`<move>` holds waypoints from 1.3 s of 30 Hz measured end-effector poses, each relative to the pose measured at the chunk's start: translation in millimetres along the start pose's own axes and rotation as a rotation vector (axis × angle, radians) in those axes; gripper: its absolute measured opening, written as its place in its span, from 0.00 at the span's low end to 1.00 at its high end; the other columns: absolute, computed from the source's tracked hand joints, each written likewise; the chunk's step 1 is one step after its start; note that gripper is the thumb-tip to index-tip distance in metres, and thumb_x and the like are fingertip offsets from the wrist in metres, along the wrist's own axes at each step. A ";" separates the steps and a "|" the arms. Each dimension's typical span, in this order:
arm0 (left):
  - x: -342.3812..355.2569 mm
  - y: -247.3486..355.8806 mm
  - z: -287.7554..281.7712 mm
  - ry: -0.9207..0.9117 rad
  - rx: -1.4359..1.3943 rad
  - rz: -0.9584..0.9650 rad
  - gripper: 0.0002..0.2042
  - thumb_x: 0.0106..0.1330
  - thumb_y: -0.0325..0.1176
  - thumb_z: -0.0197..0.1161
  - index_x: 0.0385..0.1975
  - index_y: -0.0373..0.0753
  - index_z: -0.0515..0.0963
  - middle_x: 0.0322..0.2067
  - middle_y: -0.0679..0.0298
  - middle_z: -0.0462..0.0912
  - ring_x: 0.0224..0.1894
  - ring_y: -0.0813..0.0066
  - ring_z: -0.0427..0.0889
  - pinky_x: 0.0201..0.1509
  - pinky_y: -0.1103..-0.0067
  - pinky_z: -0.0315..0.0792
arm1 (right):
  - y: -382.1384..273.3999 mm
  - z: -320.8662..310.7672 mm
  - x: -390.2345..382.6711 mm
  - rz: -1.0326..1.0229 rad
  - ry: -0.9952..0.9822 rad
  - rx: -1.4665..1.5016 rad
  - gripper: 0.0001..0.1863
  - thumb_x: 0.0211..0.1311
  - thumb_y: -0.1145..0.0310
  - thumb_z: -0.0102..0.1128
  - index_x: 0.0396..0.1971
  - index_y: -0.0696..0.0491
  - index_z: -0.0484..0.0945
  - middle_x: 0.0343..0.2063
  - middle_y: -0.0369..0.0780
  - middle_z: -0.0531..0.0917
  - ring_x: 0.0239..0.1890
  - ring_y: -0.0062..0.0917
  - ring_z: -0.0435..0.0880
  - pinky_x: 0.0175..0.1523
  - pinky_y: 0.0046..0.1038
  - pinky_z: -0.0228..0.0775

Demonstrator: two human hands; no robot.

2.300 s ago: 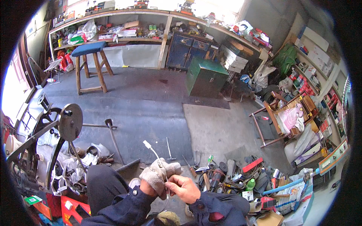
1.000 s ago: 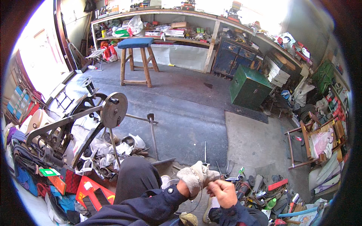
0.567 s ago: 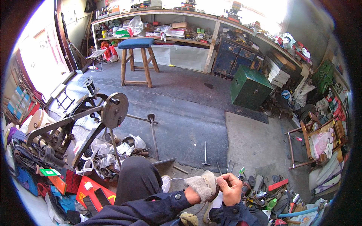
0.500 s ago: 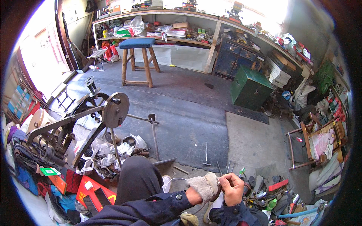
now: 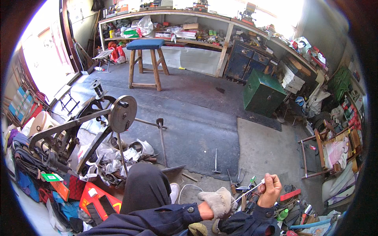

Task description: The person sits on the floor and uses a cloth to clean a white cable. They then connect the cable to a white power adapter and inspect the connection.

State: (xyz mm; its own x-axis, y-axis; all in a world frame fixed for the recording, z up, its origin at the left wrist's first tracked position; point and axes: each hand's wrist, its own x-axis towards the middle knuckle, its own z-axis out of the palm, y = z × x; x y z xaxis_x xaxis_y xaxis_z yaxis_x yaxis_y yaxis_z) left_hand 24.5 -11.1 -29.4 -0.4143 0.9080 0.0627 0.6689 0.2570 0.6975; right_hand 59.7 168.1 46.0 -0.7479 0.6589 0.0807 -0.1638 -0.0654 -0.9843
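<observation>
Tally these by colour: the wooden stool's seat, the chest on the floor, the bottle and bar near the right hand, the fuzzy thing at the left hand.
Blue: 1 (stool seat)
Green: 2 (chest, bottle)
Red: 1 (bar)
Beige: 1 (fuzzy thing)
Total: 5

A fuzzy beige item hides most of the left hand.

Ahead of the fingers of the right hand, bare grey concrete floor leaves open passage. Leftward, a thin white strand spans the gap to a beige fuzzy fabric piece, barring the way between. A flat red bar and a green plastic bottle crowd the fingers' right and near sides.
</observation>
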 end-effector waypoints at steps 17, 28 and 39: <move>1.0 -1.1 13.1 0.084 -0.035 -0.192 0.13 0.69 0.41 0.56 0.34 0.36 0.77 0.25 0.53 0.80 0.31 0.55 0.82 0.34 0.63 0.74 | 25.6 23.8 -30.9 -0.019 -0.151 -0.343 0.13 0.63 0.72 0.67 0.20 0.52 0.74 0.15 0.29 0.74 0.15 0.10 0.66 0.21 0.17 0.54; -0.5 -29.2 32.8 0.093 0.058 -0.032 0.20 0.72 0.49 0.48 0.36 0.36 0.76 0.28 0.52 0.80 0.29 0.52 0.79 0.33 0.62 0.74 | 19.2 6.2 -10.6 0.045 -0.079 -0.113 0.12 0.67 0.72 0.63 0.22 0.51 0.73 0.14 0.29 0.71 0.13 0.11 0.64 0.18 0.18 0.53; -9.2 -11.8 12.7 0.129 0.228 0.014 0.15 0.69 0.43 0.52 0.35 0.36 0.76 0.27 0.52 0.77 0.27 0.52 0.77 0.31 0.63 0.72 | 40.7 24.5 -41.0 0.082 -0.214 -0.401 0.11 0.61 0.68 0.70 0.23 0.56 0.79 0.17 0.29 0.77 0.21 0.11 0.71 0.27 0.19 0.60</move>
State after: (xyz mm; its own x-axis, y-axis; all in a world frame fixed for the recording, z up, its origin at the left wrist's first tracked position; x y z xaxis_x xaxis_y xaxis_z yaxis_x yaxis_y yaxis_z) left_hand 28.3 -18.2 -47.2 -0.4696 0.8660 0.1716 0.7909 0.3263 0.5177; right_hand 68.0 120.0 6.5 -0.8711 0.4911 -0.0110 0.1320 0.2124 -0.9682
